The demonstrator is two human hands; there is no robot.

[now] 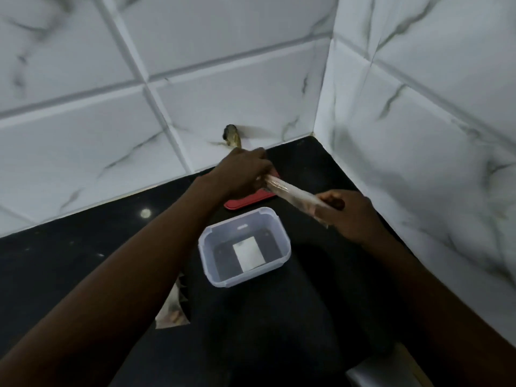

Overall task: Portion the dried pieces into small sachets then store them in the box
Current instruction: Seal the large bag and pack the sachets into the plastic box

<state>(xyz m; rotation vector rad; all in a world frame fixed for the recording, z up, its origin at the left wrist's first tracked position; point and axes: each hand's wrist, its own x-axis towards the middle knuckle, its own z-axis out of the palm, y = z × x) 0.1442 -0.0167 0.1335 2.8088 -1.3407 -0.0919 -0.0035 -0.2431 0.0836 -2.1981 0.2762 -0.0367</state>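
Well, the sachet is thin, clear, crinkly film, pulled out into a long strip in the air above the table, a glossy black slab. The left hand has its fingers curled round the far end of the strip, and the right hand pinches the near end. A dried piece, dark and shrivelled, sticks up past the left knuckles against the wall; whether those fingers also hold it I cannot tell. The wall tiles are white with grey marble veining and meet in a corner on the right. A flat red lid lies on the table under the sachet, half hidden by the left hand. The left forearm covers most of a torn packet with a jagged edge. The box, a rounded rectangle of cloudy plastic, stands open just beside the lid; a white square patch shows at its bottom.
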